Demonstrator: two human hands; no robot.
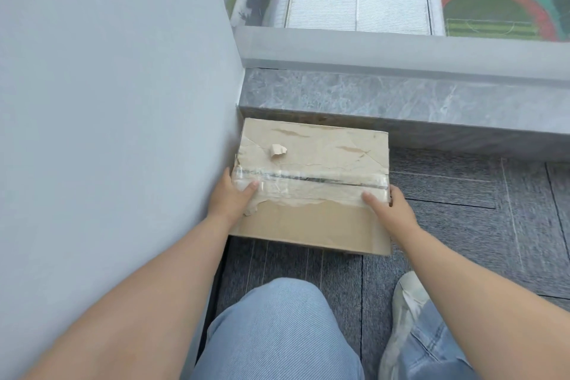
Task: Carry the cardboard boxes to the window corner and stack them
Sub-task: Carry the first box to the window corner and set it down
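Our left hand [234, 197] grips the left side of the cardboard box [311, 163], thumb on top. The box sits low against the window sill [401, 95] at its left end, so we judge it delivered or nearly down. Only this box shows, so the stacking is still to do. No readable print, just a torn label and clear tape. Our right hand [388, 207] grips the right edge.

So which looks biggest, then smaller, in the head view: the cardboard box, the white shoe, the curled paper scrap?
Largest: taped brown cardboard box
Middle: off-white fabric shoe, partly hidden and nearer the camera, so only roughly placed
Smallest: curled beige paper scrap on the box
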